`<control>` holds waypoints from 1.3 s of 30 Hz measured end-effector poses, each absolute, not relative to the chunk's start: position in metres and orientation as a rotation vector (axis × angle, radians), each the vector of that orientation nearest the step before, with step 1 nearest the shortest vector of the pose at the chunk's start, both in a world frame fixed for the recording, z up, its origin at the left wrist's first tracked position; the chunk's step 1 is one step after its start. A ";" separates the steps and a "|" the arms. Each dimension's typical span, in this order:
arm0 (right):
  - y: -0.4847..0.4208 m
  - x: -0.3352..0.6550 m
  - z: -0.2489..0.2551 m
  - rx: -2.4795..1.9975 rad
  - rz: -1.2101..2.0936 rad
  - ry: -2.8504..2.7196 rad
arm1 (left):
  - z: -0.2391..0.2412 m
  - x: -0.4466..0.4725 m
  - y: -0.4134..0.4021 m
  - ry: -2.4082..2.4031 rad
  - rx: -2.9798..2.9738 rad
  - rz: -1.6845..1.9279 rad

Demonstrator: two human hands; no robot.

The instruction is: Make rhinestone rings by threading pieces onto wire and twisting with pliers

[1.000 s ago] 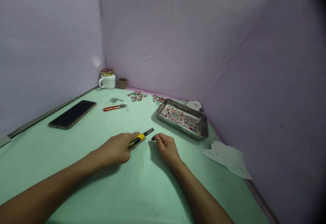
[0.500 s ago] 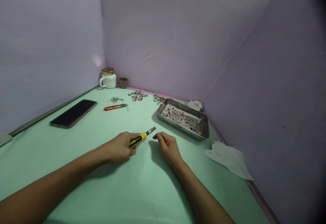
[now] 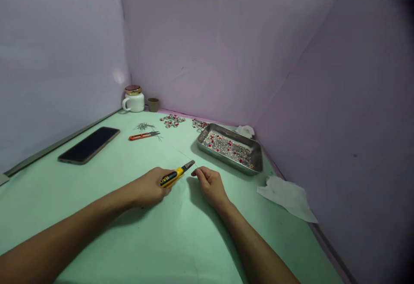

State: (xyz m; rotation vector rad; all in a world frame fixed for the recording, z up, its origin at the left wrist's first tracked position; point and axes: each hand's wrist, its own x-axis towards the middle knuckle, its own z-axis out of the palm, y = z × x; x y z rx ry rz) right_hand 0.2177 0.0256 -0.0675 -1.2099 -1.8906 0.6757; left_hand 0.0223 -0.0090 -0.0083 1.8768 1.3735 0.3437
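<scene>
My left hand (image 3: 149,187) is closed round a yellow and black utility knife (image 3: 173,175). Its short blade points up and to the right. My right hand (image 3: 210,184) rests on the green table (image 3: 129,232) just right of the blade tip. Its thumb and fingers are pinched on a thin thread (image 3: 183,153), which runs faintly up and to the left across the table. The blade tip sits close to the pinched fingers.
A steel tray (image 3: 257,157) of red and silver beads stands behind my right hand. Loose bead clusters (image 3: 172,121), orange thread snips (image 3: 144,135), a dark phone (image 3: 89,145), a white lidded mug (image 3: 133,99) and a small cup (image 3: 153,104) lie further back. Crumpled tissue (image 3: 286,192) is at the right.
Both hands stay together and shift only slightly; the knife blade has tilted a little upward. The view has drifted a bit to the right.
</scene>
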 end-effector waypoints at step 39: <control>0.024 0.215 -0.058 -1.218 0.849 -1.756 | -0.016 0.025 -0.015 1.737 2.240 0.194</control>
